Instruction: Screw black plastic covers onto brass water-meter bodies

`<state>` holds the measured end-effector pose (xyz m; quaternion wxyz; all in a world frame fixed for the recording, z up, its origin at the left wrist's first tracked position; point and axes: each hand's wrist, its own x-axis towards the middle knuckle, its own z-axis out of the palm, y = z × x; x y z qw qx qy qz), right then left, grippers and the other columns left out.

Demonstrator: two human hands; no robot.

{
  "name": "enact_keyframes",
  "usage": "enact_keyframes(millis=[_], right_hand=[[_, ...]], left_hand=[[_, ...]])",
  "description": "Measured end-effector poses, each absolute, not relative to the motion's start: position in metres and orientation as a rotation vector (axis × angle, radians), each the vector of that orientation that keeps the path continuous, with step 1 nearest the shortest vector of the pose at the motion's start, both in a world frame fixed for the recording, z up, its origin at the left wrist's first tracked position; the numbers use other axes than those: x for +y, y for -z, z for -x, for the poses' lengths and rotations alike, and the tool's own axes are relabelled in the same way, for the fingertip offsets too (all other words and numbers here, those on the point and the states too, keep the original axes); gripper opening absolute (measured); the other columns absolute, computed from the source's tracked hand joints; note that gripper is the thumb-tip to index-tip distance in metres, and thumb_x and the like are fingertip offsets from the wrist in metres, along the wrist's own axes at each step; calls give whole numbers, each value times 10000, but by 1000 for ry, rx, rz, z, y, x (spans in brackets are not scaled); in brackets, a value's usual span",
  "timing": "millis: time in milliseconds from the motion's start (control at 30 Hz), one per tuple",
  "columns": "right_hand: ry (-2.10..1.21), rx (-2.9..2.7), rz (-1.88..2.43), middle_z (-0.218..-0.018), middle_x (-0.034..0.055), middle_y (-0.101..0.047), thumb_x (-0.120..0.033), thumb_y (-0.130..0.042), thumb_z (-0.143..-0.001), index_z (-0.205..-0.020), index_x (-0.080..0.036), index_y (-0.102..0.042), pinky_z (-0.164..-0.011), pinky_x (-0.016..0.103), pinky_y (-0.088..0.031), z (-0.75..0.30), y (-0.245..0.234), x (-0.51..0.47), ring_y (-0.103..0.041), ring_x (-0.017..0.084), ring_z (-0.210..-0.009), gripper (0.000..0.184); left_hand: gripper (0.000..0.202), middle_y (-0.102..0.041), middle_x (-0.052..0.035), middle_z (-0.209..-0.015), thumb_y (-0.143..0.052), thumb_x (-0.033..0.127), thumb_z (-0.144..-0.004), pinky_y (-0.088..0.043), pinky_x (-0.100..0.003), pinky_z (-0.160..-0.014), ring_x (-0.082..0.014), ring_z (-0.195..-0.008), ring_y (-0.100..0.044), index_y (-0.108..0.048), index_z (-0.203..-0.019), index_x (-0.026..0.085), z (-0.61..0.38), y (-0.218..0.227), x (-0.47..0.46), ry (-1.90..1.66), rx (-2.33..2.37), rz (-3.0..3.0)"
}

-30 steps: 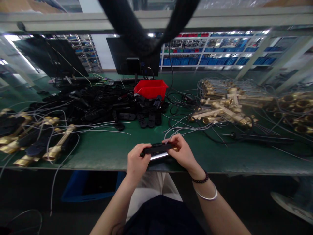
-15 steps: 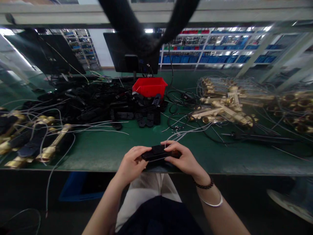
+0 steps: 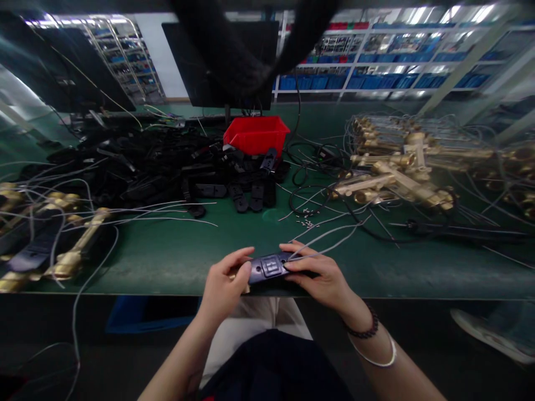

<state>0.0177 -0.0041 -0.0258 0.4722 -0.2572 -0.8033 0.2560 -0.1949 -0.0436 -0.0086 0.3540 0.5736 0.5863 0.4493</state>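
A black plastic housing [image 3: 270, 267] with a raised rectangle on its face lies between my two hands near the table's front edge. My left hand [image 3: 228, 281] grips its left end, where a bit of brass fitting shows under the thumb. Closed round the right end is my right hand [image 3: 320, 273], fingers on top and thumb below. Grey wires [image 3: 330, 239] run from the housing's right end across the table. Small screws [image 3: 307, 219] lie scattered just beyond my right hand. What sits beneath the housing is mostly hidden.
Black plastic parts [image 3: 154, 172] are heaped at the back left, beside a red bin [image 3: 257, 136]. Brass fittings with wires [image 3: 401, 167] are piled at right, more brass fittings [image 3: 83, 245] at left. A screwdriver-like black tool [image 3: 460, 229] lies at right. A blue crate [image 3: 137, 320] stands below.
The housing has been tipped so its marked face now shows upward. My left thumb has moved onto its face. The whole view has shifted slightly downward.
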Motion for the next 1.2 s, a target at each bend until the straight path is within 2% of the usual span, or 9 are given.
enact_keyframes(millis=[67, 200, 267, 467, 633, 700, 833, 933, 1200], right_hand=[[-618, -1960, 657, -1150, 71, -662, -115, -672, -775, -916, -237, -664, -1019, 423, -434, -16, 25, -4, -612, 192, -1091, 187], [-600, -1983, 692, -1129, 76, -671, -120, -658, -788, -901, -225, -663, -1021, 431, -429, -15, 21, -2, -622, 197, -1074, 155], [-584, -2010, 684, -1113, 90, -675, -136, -657, -794, -894, -209, -663, -995, 414, -456, -13, 19, 0, -630, 198, -1058, 124], [-413, -2139, 741, -1082, 110, -685, -207, -587, -862, -935, -177, -672, -939, 370, -503, -19, 2, -11, -625, 200, -1068, 116], [-102, -1981, 998, -786, 7, -720, -179, -623, -833, -893, -213, -674, -642, 216, -539, -50, -48, -17, -670, 119, -692, 85], [17, -1815, 1153, -766, 10, -710, -182, -617, -831, -861, -202, -672, -634, 230, -522, -59, -60, 1, -653, 126, -668, 66], [-283, -2177, 1495, -859, 55, -702, -121, -585, -817, -828, -160, -688, -748, 277, -493, -59, -45, 59, -645, 170, -802, 111], [-480, -2384, 1619, -818, 53, -685, -120, -641, -765, -782, -150, -691, -715, 257, -475, -53, -21, 87, -634, 166, -769, 61], [-479, -2464, 1671, -801, 62, -631, -158, -622, -794, -744, -139, -646, -694, 255, -431, -53, -9, 90, -583, 165, -761, 58]], left_hand=[[378, -730, -35, -855, -481, 264, -816, -540, -240, -583, -137, -658, -660, -637, -1144, 161, 198, 5, -42, -1082, 1506, -1478], [308, -709, -85, -1012, -447, 238, -865, -532, -344, -846, -194, -939, -649, -674, -1057, 159, 200, -2, -44, -1119, 1604, -1901], [301, -693, -105, -1068, -443, 250, -894, -505, -372, -912, -210, -1016, -625, -655, -1084, 153, 196, -4, -46, -1163, 1634, -2140], [348, -715, -100, -989, -499, 393, -894, -563, -325, -777, -213, -894, -670, -611, -1130, 163, 184, 3, -42, -1100, 1583, -2490], [331, -725, -78, -958, -516, 403, -883, -566, -296, -750, -192, -849, -679, -627, -1102, 181, 193, 5, -30, -1013, 1406, -2568], [313, -727, -66, -964, -553, 387, -860, -566, -288, -748, -189, -856, -680, -635, -1094, 196, 196, 2, -25, -949, 1336, -2561], [309, -724, -64, -982, -628, 315, -800, -563, -303, -779, -195, -879, -678, -645, -1082, 191, 194, -1, -21, -897, 1316, -2489], [319, -723, -56, -993, -651, 280, -771, -558, -308, -790, -195, -891, -676, -646, -1082, 207, 191, -1, -22, -885, 1358, -2443], [336, -721, -59, -1006, -663, 270, -750, -550, -330, -806, -207, -906, -670, -650, -1081, 213, 189, -2, -23, -873, 1386, -2359]])
